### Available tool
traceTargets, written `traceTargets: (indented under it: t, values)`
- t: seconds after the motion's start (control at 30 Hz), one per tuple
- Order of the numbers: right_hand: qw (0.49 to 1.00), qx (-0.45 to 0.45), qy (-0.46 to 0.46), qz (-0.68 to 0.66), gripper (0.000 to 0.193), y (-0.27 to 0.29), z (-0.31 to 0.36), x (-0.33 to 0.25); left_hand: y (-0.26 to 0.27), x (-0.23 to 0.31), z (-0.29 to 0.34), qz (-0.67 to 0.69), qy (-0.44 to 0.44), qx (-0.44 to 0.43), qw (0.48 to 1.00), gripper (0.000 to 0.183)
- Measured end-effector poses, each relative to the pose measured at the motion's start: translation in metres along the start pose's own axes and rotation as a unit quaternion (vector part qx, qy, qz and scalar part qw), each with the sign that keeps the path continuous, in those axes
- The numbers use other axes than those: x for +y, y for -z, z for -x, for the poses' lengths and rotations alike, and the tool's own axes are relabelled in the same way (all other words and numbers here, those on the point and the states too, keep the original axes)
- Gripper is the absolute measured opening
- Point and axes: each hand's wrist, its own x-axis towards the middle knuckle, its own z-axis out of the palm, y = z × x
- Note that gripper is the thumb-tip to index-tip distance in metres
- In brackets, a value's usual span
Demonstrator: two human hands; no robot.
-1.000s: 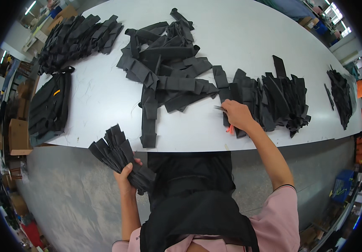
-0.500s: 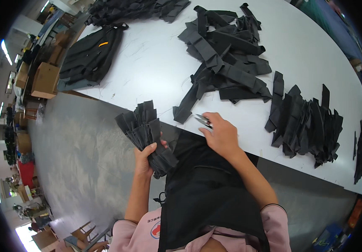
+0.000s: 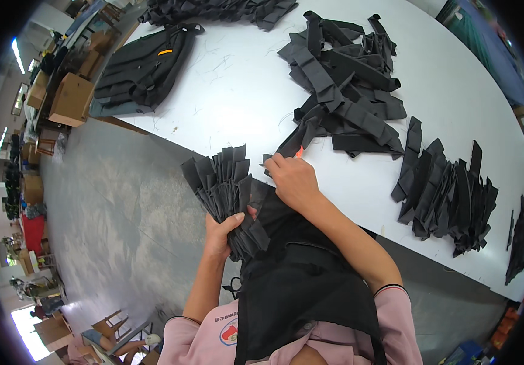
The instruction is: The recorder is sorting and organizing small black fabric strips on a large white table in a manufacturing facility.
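Observation:
My left hand is wrapped round a thick fanned bundle of black fabric strips, held upright in front of the table's near edge. At that edge my right hand is closed, its fingertips on the near end of a loose black fabric strip trailing from a heap. A bit of orange shows beside the knuckles, part of the thread snips; their blades are hidden here. Beyond lies the tangled heap of black strips on the white table.
A black backpack lies at the table's far left, near another dark pile. On the right is a row of black strips, with a further dark stack at the right edge. Cardboard boxes stand off to the left.
My right hand has moved left and forward onto the loose strip's end, turning so that the snips' blades no longer show. My left hand still holds the bundle. The view has shifted slightly.

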Motion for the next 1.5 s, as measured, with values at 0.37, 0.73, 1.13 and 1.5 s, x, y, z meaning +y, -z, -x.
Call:
traceTargets:
  t: [0.37, 0.73, 1.13, 1.5]
  values:
    - [0.964, 0.068, -0.162, -0.197, 0.026, -0.009, 0.012, 0.009, 0.001, 0.021, -0.012, 0.042, -0.055, -0.034, 0.997, 0.055]
    - [0.494, 0.067, -0.484, -0.719, 0.024, -0.035, 0.007, 0.044, -0.047, 0.021, -0.175, -0.283, -0.015, -0.121, 0.951, 0.062]
    - [0.664, -0.036, -0.372, -0.647, 0.028, -0.019, 0.032, 0.022, -0.036, -0.016, -0.108, 0.125, 0.156, -0.122, 0.972, 0.061]
    - [0.699, 0.051, -0.419, -0.576, 0.018, 0.016, 0.070, 0.018, -0.077, 0.056, -0.103, -0.068, 0.014, -0.050, 0.996, 0.030]
